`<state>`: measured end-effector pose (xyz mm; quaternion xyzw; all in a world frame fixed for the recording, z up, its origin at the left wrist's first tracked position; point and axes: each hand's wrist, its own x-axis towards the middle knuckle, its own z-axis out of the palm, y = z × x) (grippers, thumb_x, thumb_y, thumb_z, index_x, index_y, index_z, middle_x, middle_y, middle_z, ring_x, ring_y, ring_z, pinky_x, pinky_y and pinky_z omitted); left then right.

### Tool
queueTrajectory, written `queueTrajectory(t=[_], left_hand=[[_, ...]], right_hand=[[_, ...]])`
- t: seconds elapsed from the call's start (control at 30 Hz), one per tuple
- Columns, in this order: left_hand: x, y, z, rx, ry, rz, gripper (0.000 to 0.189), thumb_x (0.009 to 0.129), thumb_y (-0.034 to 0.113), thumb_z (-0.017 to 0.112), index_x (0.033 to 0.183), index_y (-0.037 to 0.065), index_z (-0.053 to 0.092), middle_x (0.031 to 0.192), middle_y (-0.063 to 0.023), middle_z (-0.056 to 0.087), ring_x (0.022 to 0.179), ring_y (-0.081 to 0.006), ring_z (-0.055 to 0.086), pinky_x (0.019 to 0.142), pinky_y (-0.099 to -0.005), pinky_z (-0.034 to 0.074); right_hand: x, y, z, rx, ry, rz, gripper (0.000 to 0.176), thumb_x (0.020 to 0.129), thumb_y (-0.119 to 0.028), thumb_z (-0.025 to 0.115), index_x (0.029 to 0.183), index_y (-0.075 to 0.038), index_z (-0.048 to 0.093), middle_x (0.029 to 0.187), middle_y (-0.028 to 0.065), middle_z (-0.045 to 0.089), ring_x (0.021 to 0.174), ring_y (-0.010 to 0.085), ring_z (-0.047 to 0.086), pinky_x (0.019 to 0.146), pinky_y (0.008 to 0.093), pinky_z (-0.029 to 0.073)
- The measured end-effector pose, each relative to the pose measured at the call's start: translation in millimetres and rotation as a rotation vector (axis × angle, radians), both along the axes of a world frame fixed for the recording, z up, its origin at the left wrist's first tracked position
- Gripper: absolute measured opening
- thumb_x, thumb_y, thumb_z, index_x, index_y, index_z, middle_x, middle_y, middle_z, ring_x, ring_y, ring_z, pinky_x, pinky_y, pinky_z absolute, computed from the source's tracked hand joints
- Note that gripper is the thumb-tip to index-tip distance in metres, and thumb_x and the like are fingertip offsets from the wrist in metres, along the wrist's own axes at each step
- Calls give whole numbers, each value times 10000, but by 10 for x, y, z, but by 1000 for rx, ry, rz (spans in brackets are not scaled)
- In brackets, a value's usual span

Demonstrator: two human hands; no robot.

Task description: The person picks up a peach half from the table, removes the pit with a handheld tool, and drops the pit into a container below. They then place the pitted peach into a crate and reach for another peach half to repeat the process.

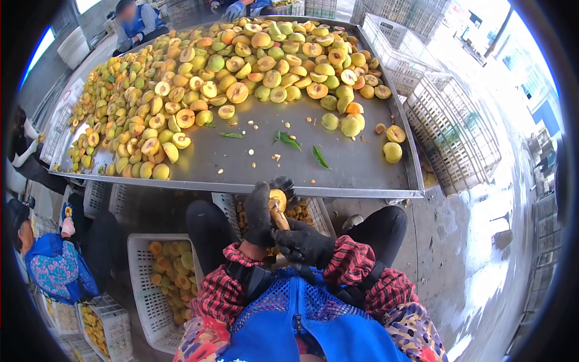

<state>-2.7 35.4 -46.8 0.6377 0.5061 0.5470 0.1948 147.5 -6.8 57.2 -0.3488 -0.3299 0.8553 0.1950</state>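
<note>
My left hand (260,212), in a dark glove, holds a yellow-orange fruit half (278,200) just below the near edge of the metal table (253,169). My right hand (304,243), also gloved, grips a small knife (281,218) whose blade is pressed into the fruit. Both hands are close above my lap, over my blue apron (301,314). A large heap of yellow-green and orange fruit (229,66), whole and halved, covers the far and left part of the table.
A white crate of cut fruit (166,283) stands by my left knee, another crate (304,211) under the table edge. Stacked empty white crates (446,114) are at the right. Other people sit at the left (54,265) and far side (136,21). Leaves and pits lie on the table.
</note>
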Motion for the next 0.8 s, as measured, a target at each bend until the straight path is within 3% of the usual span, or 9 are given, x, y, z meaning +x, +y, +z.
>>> queueTrajectory(t=[0.07,0.17,0.27,0.37,0.47,0.57,0.67,0.77,0.8], left_hand=[[31,-107,175,248,245,144,293,856,149,522,1068,-54,531,992,-172,600,895,-257,596,808,-325,479],[97,67,74,-270,-768,-227,347,905,223,453,1107,-48,529,1034,-165,600,921,-259,595,818,-336,487],[166,-10,502,-651,-1292,-427,427,933,311,385,1115,-44,538,1058,-145,601,936,-237,598,818,-330,496],[269,-60,716,-689,-1476,-419,464,933,347,373,1110,-43,550,1034,-123,613,920,-209,607,808,-313,500],[305,-60,687,-705,-1440,-356,467,929,366,382,1104,-30,558,1029,-122,616,900,-190,612,802,-293,498],[291,-49,602,-669,-1356,-342,421,920,329,415,1097,-24,559,1020,-140,616,901,-203,611,810,-296,493],[115,31,418,-505,-546,-349,336,888,236,488,1091,-23,555,1002,-149,616,898,-216,610,828,-298,483],[66,-101,573,-118,151,-151,296,828,132,564,1077,-28,554,971,-140,623,893,-206,608,828,-303,474],[53,-120,623,-193,102,-211,293,825,102,548,1089,-28,548,1002,-149,614,928,-220,596,848,-313,463]], right_hand=[[-17,-15,-54,-43,76,-29,171,895,-206,531,995,-70,506,590,-17,465,411,53,398,360,204,288],[-26,-22,-25,-94,132,-31,174,896,-200,531,1006,-69,504,579,-12,463,392,59,390,347,203,282],[-14,-10,-51,-70,81,-72,171,895,-202,537,994,-67,509,568,-5,461,369,64,377,331,204,273],[48,1,-159,-148,160,-55,175,892,-207,547,990,-68,509,561,-2,461,354,64,367,321,206,266],[83,-18,-161,-102,96,-71,181,889,-211,556,994,-72,506,553,-2,458,346,70,365,317,210,266],[138,6,-212,-57,101,12,220,880,-197,563,1058,-76,517,646,-24,508,459,42,438,391,192,328],[114,-20,-38,76,-38,-52,206,877,-188,558,1029,-62,498,634,0,497,463,66,442,386,207,333],[201,16,-91,230,-57,45,255,871,-183,556,1080,-59,477,668,4,508,520,67,465,422,206,358],[226,34,-109,237,-91,83,266,871,-185,555,1092,-63,470,669,6,508,523,69,469,425,206,360]])
